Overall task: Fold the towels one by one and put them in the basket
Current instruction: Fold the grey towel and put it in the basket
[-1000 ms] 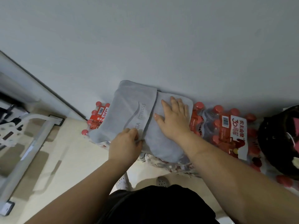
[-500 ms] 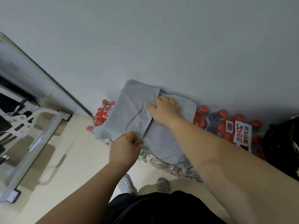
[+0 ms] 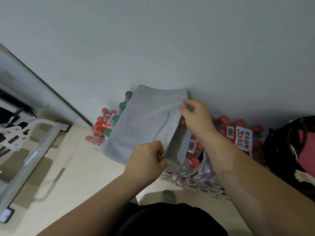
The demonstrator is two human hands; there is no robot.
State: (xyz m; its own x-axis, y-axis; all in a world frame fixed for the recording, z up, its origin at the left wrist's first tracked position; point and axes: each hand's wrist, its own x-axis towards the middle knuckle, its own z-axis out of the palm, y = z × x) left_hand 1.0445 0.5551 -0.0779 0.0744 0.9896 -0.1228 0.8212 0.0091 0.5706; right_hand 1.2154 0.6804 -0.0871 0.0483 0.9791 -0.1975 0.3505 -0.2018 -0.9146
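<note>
A grey towel [image 3: 141, 123] with a pale curved logo lies partly folded on shrink-wrapped packs of bottles by the wall. My left hand [image 3: 147, 159] pinches its near right corner. At the far right corner my right hand [image 3: 196, 118] pinches the towel's edge. The right edge is lifted off the packs, with a lower layer of the towel showing beneath it. A dark basket [image 3: 289, 150] with something pink inside stands at the right edge of view.
Packs of red-capped bottles [image 3: 238, 133] sit against the wall, with several green-capped bottles [image 3: 122, 106] left of the towel. A white metal frame [image 3: 25, 133] stands on the pale floor at left. A patterned cloth [image 3: 196, 181] hangs below the packs.
My right hand left the flat of the towel and took hold of its far right corner. Both hands have raised the right edge, and the right-hand flap has come over onto the left part.
</note>
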